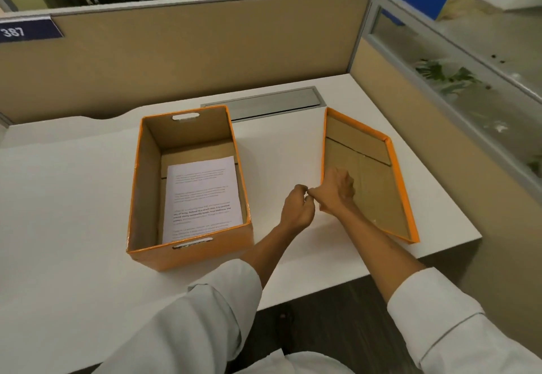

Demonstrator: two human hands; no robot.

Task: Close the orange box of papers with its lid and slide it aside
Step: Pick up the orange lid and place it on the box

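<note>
Open orange cardboard box (187,191) is set mid-counter (73,197), long axis running near-to-far, printed papers (202,197) inside. Orange lid (381,174) is laid upside down to its right, its left edge pinched by both hands: left hand (296,209), right hand (334,189).

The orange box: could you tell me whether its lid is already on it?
No, the orange box stands open with papers showing inside, while the lid lies inner side up on the desk to its right.

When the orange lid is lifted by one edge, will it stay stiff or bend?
The orange lid looks like cardboard with folded rims, so probably fairly stiff and light. Being wide and shallow, it may sag or twist slightly if the right hand lifts it alone.
</note>
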